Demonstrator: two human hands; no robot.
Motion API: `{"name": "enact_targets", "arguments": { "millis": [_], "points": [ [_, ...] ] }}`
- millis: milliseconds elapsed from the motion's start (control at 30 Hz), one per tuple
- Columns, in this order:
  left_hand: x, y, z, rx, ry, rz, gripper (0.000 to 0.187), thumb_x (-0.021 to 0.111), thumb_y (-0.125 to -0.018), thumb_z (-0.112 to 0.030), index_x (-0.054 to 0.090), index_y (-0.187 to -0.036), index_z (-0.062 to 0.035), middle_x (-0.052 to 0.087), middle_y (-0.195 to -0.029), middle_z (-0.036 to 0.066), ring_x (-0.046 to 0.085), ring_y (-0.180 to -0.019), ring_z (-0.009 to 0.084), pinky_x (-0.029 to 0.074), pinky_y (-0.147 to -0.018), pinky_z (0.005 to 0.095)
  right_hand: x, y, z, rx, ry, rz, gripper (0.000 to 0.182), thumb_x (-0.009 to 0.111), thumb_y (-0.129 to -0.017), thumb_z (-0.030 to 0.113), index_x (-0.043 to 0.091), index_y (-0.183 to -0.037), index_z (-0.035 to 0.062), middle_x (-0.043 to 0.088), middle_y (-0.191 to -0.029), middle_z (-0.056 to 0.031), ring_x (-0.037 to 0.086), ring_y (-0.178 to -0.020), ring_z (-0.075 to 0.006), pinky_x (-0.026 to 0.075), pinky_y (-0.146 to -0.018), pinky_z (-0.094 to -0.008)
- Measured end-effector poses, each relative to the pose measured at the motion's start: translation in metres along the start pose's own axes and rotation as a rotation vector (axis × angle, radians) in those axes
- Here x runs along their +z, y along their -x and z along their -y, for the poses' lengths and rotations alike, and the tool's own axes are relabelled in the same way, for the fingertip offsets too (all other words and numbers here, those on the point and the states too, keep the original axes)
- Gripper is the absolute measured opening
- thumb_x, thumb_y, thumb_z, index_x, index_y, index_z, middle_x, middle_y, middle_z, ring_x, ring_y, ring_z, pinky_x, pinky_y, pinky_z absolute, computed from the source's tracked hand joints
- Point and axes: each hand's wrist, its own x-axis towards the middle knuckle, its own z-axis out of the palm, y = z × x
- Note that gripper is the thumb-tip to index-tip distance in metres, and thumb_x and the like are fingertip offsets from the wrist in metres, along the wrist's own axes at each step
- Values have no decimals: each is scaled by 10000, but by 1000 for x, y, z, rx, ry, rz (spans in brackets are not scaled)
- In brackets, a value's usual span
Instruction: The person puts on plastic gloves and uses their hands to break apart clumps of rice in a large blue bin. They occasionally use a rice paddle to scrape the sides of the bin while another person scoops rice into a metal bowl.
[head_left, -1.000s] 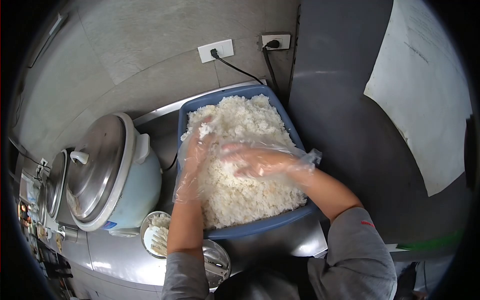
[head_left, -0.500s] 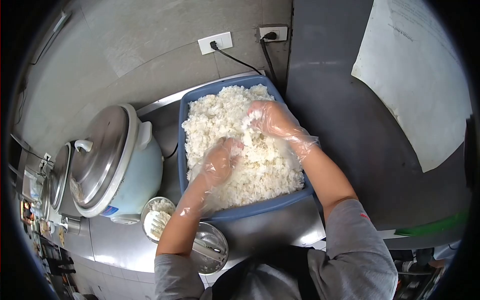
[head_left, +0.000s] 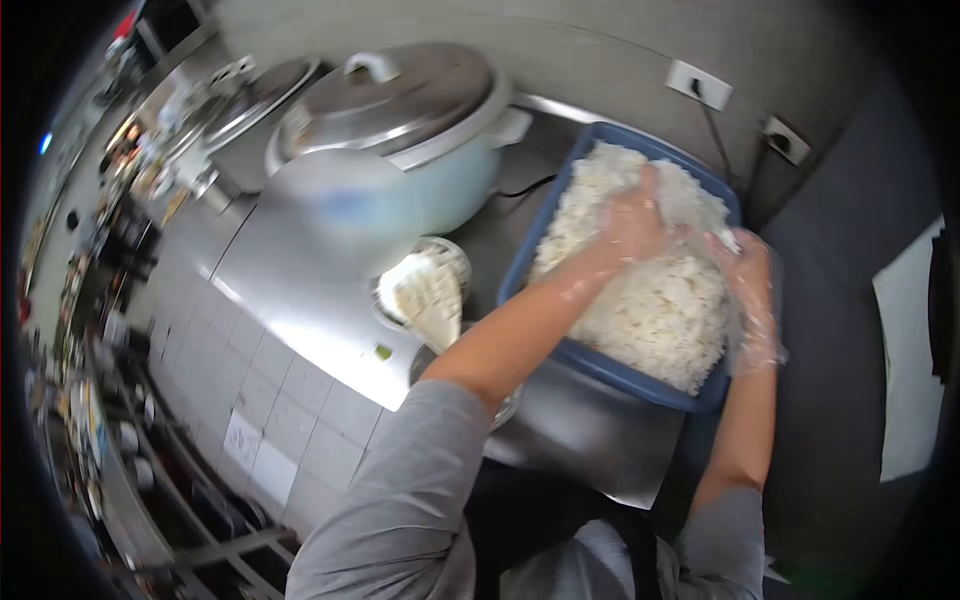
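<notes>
A blue tub point(head_left: 650, 378) holds a heap of white cooked rice point(head_left: 655, 310). Both my hands wear clear plastic gloves. My left hand point(head_left: 635, 228) is on the rice in the upper middle of the tub, its fingers stretched apart, though motion blurs them. Over the tub's right rim is my right hand point(head_left: 748, 268), with curled fingers and a bit of white rice at their tips. Left of the tub, a rice paddle point(head_left: 435, 305) coated with rice lies across a metal bowl point(head_left: 458, 258). My left forearm partly hides a second metal bowl point(head_left: 508, 408).
A large rice cooker point(head_left: 450, 190) with a metal lid stands left of the tub on the steel counter point(head_left: 300, 300). Another lidded pot point(head_left: 262, 95) is beyond it. Cords run from two wall sockets point(head_left: 700, 85) behind the tub. A green scrap point(head_left: 383, 352) lies near the counter edge.
The view has swung left, so the tub now appears farther right. My left hand has moved toward the tub's far part, and my right hand to its right rim.
</notes>
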Motion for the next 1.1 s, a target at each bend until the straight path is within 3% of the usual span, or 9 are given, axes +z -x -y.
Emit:
{"name": "enact_targets", "arguments": {
  "millis": [100,200,500,700,767,933,967,1033,1100],
  "points": [
    [6,-2,21,129,-96,90,571,686,-782,-359,479,-1210,-44,634,-906,264,623,-913,414,485,-815,462,-5,10,12,-70,-23,188,458,708,-807,380,645,-901,-64,630,-996,-219,600,-927,-324,444,-835,-380],
    [-16,-4,19,142,-86,220,435,638,-826,-311,544,-1151,-37,640,-959,254,616,-952,398,481,-829,465,5,26,6,-264,123,-115,389,706,-819,315,652,-949,-48,630,-1054,-202,598,-1001,-321,437,-892,-368],
    [-33,3,-3,316,-347,199,441,595,-835,-478,675,-940,-57,661,-916,189,622,-938,347,481,-854,437,-20,82,62,-187,-364,-45,172,725,-779,82,653,-903,-13,647,-994,-117,625,-864,-247,489,-792,-334],
    [-43,7,4,118,-269,480,795,833,-609,-478,511,-1238,-112,563,-1184,191,535,-1116,349,440,-942,409,-18,113,-13,125,-26,82,540,763,-732,108,566,-1221,-9,598,-1191,-192,570,-1115,-327,434,-959,-352],
    [-48,17,28,244,-290,463,1013,871,-579,-424,359,-1400,-125,561,-1211,211,511,-1169,372,417,-976,416,-10,132,-41,-38,167,81,667,778,-677,55,518,-1288,4,599,-1156,-198,606,-982,-271,477,-854,-337],
    [-82,57,1,-174,-352,864,1179,867,-605,-328,128,-1490,-84,366,-1431,241,364,-1325,368,316,-1091,418,2,156,-16,203,-111,288,805,718,-702,-50,342,-1412,-5,558,-1190,-195,596,-780,-196,508,-756,-308],
    [-73,65,10,-45,-231,752,1173,859,-610,-290,116,-1491,-73,327,-1453,237,336,-1342,361,298,-1103,416,6,157,-8,242,-285,304,814,701,-707,-72,322,-1424,0,541,-1240,-199,606,-815,-194,510,-756,-315],
    [-45,81,43,181,-16,485,1162,843,-620,-213,92,-1491,-52,249,-1496,228,281,-1375,345,262,-1128,410,2,148,35,317,-482,363,855,726,-714,-32,283,-1444,11,411,-1403,-241,442,-1277,-315,338,-1074,-348],
    [-27,78,33,193,100,425,1158,810,-609,-122,72,-1500,-69,216,-1511,212,235,-1394,341,218,-1151,398,41,135,25,9,-457,223,894,731,-697,-56,271,-1458,37,383,-1427,-222,350,-1343,-292,301,-1099,-346]
  ]
}}
